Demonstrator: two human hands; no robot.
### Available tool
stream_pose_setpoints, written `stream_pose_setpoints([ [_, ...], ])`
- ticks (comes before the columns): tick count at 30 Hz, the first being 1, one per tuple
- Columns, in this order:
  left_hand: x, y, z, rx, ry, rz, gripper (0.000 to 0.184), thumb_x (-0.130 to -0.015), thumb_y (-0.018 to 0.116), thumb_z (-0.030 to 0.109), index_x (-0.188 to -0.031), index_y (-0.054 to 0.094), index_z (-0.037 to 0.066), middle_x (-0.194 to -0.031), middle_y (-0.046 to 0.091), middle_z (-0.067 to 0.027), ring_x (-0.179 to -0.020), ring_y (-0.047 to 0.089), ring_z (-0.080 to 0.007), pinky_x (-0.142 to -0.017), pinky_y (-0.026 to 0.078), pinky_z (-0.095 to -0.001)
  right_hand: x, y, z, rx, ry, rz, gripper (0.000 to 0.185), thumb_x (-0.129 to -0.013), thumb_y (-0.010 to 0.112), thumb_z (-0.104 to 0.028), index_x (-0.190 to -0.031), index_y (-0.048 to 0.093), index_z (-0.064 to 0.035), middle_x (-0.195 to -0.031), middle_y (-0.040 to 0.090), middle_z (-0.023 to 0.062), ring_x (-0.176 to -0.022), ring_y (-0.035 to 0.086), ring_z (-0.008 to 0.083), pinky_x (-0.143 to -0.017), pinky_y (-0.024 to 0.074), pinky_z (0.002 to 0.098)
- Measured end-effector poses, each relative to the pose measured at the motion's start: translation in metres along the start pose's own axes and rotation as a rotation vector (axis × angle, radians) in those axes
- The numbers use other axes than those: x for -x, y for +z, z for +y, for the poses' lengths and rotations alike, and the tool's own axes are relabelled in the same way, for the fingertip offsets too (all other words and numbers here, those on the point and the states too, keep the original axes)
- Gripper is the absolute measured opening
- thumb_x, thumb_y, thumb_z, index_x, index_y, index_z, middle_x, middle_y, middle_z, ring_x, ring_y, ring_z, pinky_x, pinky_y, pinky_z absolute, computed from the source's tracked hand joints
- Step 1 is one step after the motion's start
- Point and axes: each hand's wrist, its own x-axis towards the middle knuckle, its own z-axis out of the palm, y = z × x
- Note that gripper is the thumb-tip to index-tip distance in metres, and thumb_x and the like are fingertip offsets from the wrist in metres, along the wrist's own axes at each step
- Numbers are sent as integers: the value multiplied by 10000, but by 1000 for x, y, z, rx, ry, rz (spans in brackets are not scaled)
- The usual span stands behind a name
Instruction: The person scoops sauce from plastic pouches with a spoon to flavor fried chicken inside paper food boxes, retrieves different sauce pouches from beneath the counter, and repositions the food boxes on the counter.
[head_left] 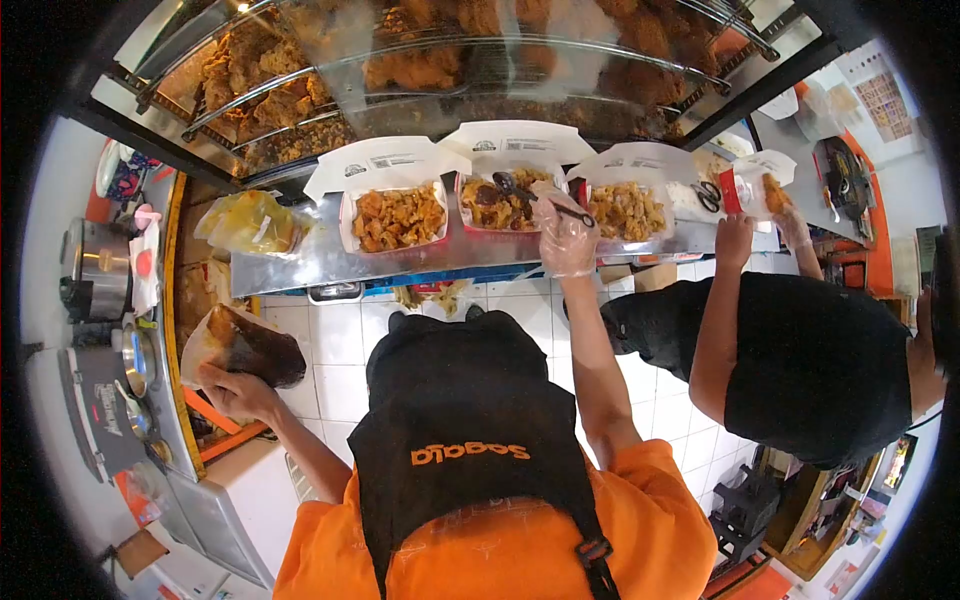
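Observation:
My gloved right hand [568,232] is closed around the handle of a black spoon [515,186], its head over the middle takeaway box [517,224]. Dark brown sauce covers some of the chicken pieces in that box. Low on the left, my bare left hand [232,392] grips a translucent container of dark brown sauce [262,350], tilted on its side. To the left of the middle box stands an open box of golden fried pieces [398,218]. Another open box of paler pieces [628,210] is just right of my right hand.
A glass cabinet of fried chicken [420,70] rises behind the metal counter [310,262]. A plastic bag with yellowish contents [255,224] lies at the counter's left end. On the right, a co-worker [810,360] holds a small box with chicken [772,192]; black-handled scissors [708,196] lie nearby.

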Motion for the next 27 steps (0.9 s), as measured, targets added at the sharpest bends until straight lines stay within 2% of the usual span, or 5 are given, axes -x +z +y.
stream_pose_setpoints([
  [7,-1,-4,19,54,-75,-18,433,-1047,493,308,-1002,651,-93,-916,681,-120,-800,569,-157,-709,495,-303,19,-3,20,491,-623,-175,151,-931,623,-169,-1018,721,-94,-928,730,119,-843,698,310,-783,564,415],
  [11,-1,-8,11,33,-83,-42,443,-1049,486,317,-994,645,-93,-901,674,-111,-792,560,-155,-708,490,-301,2,-2,-10,59,-8,-169,135,-897,638,-119,-1013,688,-166,-908,733,76,-811,701,279,-740,569,426],
  [15,-3,-5,8,27,48,-19,444,-1053,479,313,-977,645,-91,-887,668,-104,-781,552,-150,-696,483,-297,-7,14,30,685,-609,-233,138,-922,617,-124,-1017,705,-77,-919,724,140,-774,688,305,-716,566,416],
  [20,-5,-11,8,26,-18,-20,444,-1051,483,309,-954,654,-90,-861,669,-93,-762,554,-141,-688,481,-289,-20,22,27,100,162,-191,345,-1000,469,-345,-1036,694,-86,-927,715,153,-866,672,352,-889,499,467],
  [27,-2,-12,20,17,-7,11,409,-1041,510,284,-928,675,-72,-839,678,-83,-751,558,-130,-687,487,-279,5,12,19,627,-635,-183,163,-950,600,-175,-1041,716,-104,-999,723,127,-965,674,338,-883,516,479],
])
